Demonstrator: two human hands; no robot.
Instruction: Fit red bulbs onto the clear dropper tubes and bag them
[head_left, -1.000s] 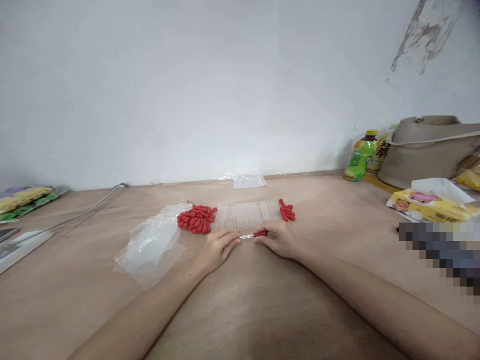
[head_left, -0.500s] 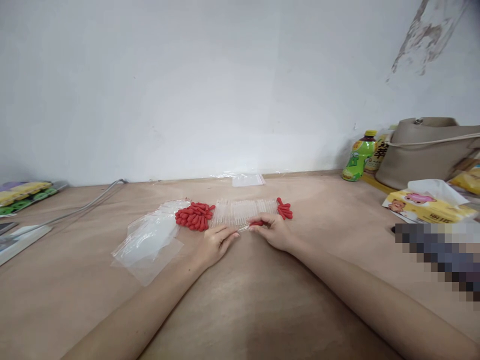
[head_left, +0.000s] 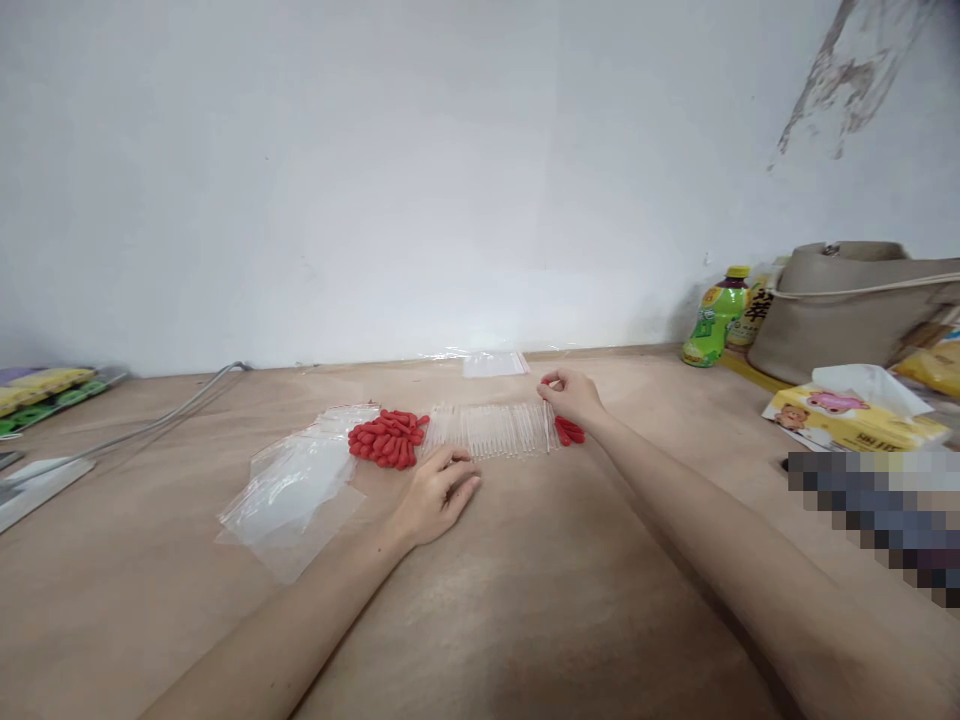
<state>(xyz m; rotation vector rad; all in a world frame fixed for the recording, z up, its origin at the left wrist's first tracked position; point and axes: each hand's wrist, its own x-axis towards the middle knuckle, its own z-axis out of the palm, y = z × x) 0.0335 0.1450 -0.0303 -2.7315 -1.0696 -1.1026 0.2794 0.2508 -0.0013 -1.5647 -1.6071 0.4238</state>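
Note:
A row of clear plastic tubes (head_left: 491, 430) lies on the brown table (head_left: 525, 600), with a pile of red rubber caps (head_left: 386, 438) at its left end and a few red-capped pieces (head_left: 570, 431) at its right end. My right hand (head_left: 576, 396) hovers over the right end, fingers pinched on a thin clear tube with a red cap. My left hand (head_left: 441, 492) rests flat on the table just in front of the tubes, fingers loosely spread, holding nothing.
Clear plastic bags (head_left: 296, 485) lie left of the caps, and a smaller bag (head_left: 495, 363) lies by the wall. At the right stand a green bottle (head_left: 712, 315), a beige bag (head_left: 855, 305) and a tissue pack (head_left: 855, 410). A grey cable (head_left: 165, 410) runs at the left.
My right hand has moved from the near edge of the tubes up to their far right end, carrying the capped tube. My left hand let go and settled on the table.

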